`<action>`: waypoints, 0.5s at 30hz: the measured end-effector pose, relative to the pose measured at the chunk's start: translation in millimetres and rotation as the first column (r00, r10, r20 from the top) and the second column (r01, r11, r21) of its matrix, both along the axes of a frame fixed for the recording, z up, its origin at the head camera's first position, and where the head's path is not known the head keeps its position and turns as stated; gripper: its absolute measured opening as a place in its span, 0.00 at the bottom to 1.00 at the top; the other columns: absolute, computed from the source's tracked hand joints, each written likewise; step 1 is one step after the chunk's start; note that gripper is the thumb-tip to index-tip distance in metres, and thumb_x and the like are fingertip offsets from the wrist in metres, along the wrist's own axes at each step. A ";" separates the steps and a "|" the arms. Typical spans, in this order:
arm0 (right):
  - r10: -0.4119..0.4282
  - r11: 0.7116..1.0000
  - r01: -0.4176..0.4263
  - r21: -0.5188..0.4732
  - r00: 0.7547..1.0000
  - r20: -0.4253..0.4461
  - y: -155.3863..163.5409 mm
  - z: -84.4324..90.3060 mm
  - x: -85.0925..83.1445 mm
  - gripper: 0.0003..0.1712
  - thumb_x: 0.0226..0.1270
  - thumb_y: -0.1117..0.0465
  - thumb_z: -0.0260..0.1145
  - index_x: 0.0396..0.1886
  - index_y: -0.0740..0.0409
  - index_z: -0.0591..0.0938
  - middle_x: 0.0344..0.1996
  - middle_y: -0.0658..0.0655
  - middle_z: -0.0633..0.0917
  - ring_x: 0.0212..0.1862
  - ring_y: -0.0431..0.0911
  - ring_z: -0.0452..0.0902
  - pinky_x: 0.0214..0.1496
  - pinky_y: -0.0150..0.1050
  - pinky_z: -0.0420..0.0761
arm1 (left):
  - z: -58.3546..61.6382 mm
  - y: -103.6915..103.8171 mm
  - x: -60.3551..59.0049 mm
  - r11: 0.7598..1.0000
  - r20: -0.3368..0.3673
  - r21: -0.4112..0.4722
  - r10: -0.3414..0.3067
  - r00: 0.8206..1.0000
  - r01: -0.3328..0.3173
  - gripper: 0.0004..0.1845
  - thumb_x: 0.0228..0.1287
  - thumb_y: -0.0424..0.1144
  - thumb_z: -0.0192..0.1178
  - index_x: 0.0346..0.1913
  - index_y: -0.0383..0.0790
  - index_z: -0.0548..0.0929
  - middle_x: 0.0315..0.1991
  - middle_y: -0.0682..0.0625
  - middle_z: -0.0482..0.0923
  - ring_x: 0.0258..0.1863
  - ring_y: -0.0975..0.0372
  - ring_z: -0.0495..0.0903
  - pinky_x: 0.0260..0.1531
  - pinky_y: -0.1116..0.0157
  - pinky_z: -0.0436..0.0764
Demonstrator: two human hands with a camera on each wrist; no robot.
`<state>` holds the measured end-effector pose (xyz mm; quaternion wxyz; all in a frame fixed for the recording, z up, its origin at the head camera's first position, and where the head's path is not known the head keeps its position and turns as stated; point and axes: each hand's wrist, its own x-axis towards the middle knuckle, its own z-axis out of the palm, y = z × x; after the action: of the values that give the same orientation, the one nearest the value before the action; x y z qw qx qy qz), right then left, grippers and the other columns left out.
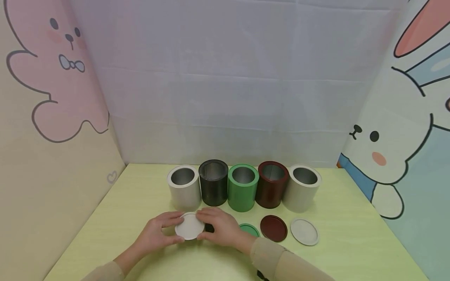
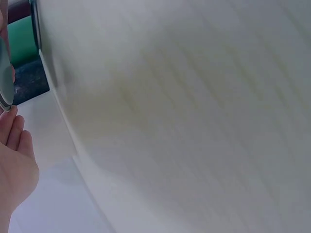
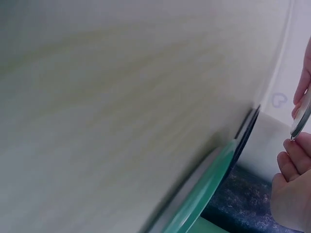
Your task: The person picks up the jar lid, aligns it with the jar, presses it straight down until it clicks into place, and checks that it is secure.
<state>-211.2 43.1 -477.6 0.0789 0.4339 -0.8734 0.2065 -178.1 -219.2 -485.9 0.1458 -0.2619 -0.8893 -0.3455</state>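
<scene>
A round white lid [image 1: 190, 227] is gripped by its edge between both hands, in front of the left white can [image 1: 185, 191]. My left hand [image 1: 157, 232] holds its left side, thumb near the front and fingers at the back. On the opposite side my right hand [image 1: 222, 227] grips the rim with fingers and thumb. Seen from the right wrist, the lid [image 3: 303, 115] is nearly edge-on between the fingers. Under the right hand a black lid [image 1: 209, 228] shows only in part. A green lid [image 1: 249, 229] lies partly behind that wrist.
Left to right behind the hands stand the left white can, a black can [image 1: 214, 189], a green can [image 1: 241, 195], a dark red can [image 1: 270, 191] and another white can [image 1: 299, 195], all uncovered. A dark red lid [image 1: 274, 228] and a second white lid [image 1: 304, 232] lie at right.
</scene>
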 end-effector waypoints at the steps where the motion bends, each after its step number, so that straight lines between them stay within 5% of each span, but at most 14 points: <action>1: 0.004 1.000 -0.004 -0.011 1.000 0.002 0.6 0.4 -0.2 0.36 0.60 0.44 0.73 0.65 0.54 0.79 0.63 0.51 0.79 0.66 0.45 0.70 0.69 0.36 0.68 | 1.2 0.7 0.6 1.000 -0.001 0.010 0.001 1.000 -0.001 0.30 0.42 0.49 0.81 0.50 0.39 0.89 0.55 0.50 0.83 0.54 0.52 0.80 0.51 0.52 0.80; 15: 0.056 0.982 -0.060 -0.179 0.998 -0.023 7.6 7.9 -5.8 0.37 0.56 0.50 0.77 0.63 0.60 0.80 0.60 0.57 0.80 0.64 0.51 0.72 0.67 0.42 0.71 | 10.5 7.0 1.1 0.996 -0.015 0.086 0.023 1.000 -0.022 0.30 0.40 0.45 0.82 0.51 0.40 0.89 0.56 0.52 0.82 0.57 0.53 0.79 0.57 0.65 0.77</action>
<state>-217.0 50.7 -469.8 0.1195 0.4521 -0.8375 0.2828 -177.1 -212.2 -475.4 0.1677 -0.2479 -0.8754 -0.3795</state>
